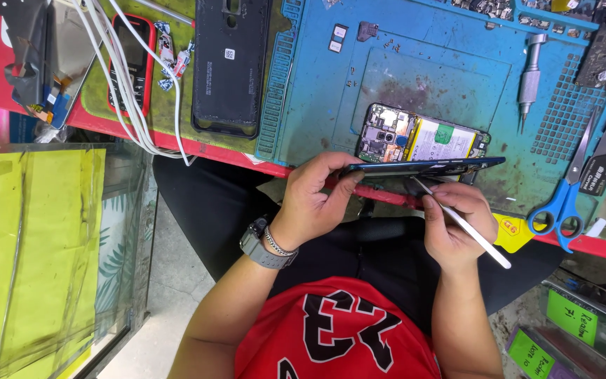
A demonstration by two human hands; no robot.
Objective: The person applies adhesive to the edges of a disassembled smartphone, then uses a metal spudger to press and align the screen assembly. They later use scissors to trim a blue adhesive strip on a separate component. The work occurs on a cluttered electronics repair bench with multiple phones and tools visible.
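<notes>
A glass case point(50, 245) is seen at the left below the red-edged tabletop point(212, 149), where a blue mat point(317, 91) carries an opened phone point(422, 138). At the near edge, a dark phone frame point(422, 167) is gripped edge-on by the left hand point(313, 200), while a thin white tool point(464, 224) is pinched against it by the right hand point(454, 224). Blue scissors point(562, 203) lie rightward.

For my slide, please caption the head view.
Left hand holds a phone panel edge-on; right hand applies tweezers.
</notes>
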